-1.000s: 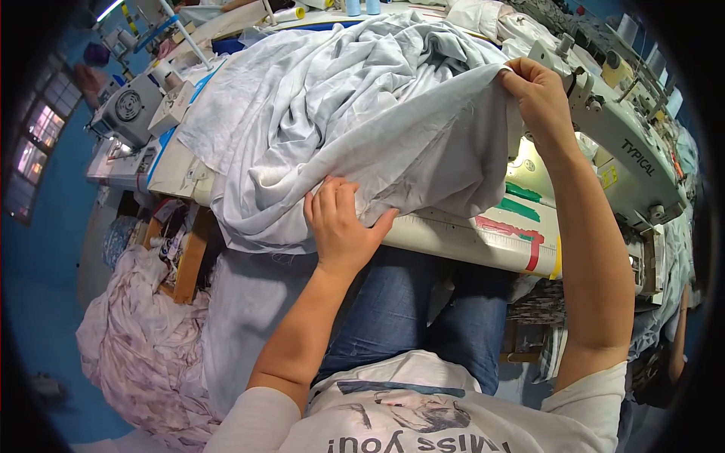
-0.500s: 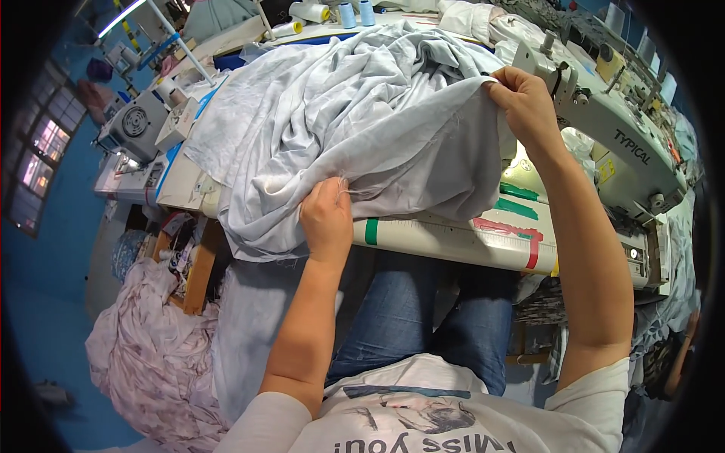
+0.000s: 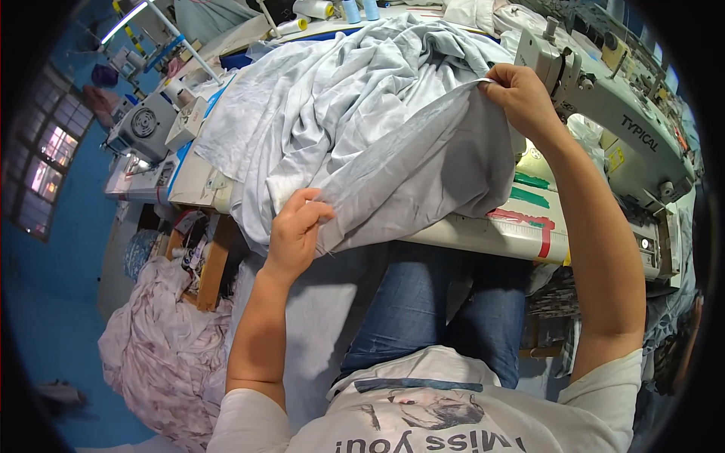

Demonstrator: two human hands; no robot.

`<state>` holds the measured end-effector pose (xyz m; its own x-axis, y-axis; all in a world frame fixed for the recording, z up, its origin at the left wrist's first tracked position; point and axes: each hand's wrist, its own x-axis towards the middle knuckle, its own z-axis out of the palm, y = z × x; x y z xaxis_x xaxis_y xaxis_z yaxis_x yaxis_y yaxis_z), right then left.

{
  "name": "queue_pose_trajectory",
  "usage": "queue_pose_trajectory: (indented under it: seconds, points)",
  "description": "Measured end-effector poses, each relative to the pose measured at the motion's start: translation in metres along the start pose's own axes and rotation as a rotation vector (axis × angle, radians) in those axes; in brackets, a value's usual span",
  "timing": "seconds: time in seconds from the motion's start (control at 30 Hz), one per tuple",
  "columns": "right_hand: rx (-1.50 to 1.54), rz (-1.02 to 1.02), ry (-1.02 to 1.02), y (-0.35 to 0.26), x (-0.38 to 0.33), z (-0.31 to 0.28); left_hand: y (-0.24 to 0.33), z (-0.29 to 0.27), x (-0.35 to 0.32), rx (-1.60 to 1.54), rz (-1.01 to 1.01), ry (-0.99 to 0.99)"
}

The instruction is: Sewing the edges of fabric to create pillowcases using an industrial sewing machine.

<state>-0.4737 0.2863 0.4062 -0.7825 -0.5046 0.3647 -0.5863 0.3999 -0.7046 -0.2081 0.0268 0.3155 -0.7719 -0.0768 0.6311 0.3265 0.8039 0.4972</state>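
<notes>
A large piece of light grey fabric point(image 3: 377, 121) lies in heaped folds over the sewing table. My right hand point(image 3: 521, 94) pinches its upper edge between thumb and fingers, close to the sewing machine head. My left hand point(image 3: 296, 226) is at the near left part of the same edge, its fingers bent against the cloth; the exact grip is partly hidden. Between the two hands the edge runs in a slanting, fairly straight line, and the cloth below it hangs over the table's front rim, above my lap.
A white sewing machine point(image 3: 596, 113) stands on the right. The tabletop point(image 3: 483, 234) bears green and red tape marks. Thread cones point(image 3: 313, 9) stand at the back. A pinkish cloth pile point(image 3: 162, 347) lies low on the left beside a wooden drawer point(image 3: 214, 264). Another machine point(image 3: 143, 124) stands far left.
My left hand has moved left and slightly down along the cloth. The fabric edge between my hands has turned over and straightened. My right hand keeps its pinch.
</notes>
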Motion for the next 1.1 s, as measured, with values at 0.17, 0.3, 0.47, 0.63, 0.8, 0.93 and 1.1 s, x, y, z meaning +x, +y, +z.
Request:
queue_pose_trajectory:
  seconds: [0.17, 0.3, 0.47, 0.63, 0.8, 0.93, 1.1]
  points:
    - [-0.03, 0.004, -0.006, -0.007, -0.001, 0.005, 0.002, -0.001, -0.006, -0.11, -0.083, -0.195]
    - [-0.054, 0.01, 0.001, -0.009, 0.003, 0.007, 0.009, -0.001, -0.008, -0.134, -0.062, -0.259]
    - [-0.062, 0.036, -0.008, -0.01, 0.0, 0.01, 0.015, -0.011, -0.011, -0.062, -0.142, -0.211]
    - [0.025, -0.008, -0.357, -0.008, -0.011, 0.004, 0.011, -0.057, -0.01, 0.162, -0.155, 0.096]
    - [0.067, 0.062, -0.785, -0.039, -0.025, 0.001, 0.041, -0.106, -0.007, 0.273, -0.148, 0.314]
    - [-0.063, 0.077, -0.895, -0.044, -0.035, 0.012, 0.087, -0.136, -0.017, 0.247, -0.097, 0.325]
    - [-0.137, -0.109, -0.546, -0.048, -0.065, 0.005, 0.135, -0.135, -0.015, 0.221, -0.185, 0.344]
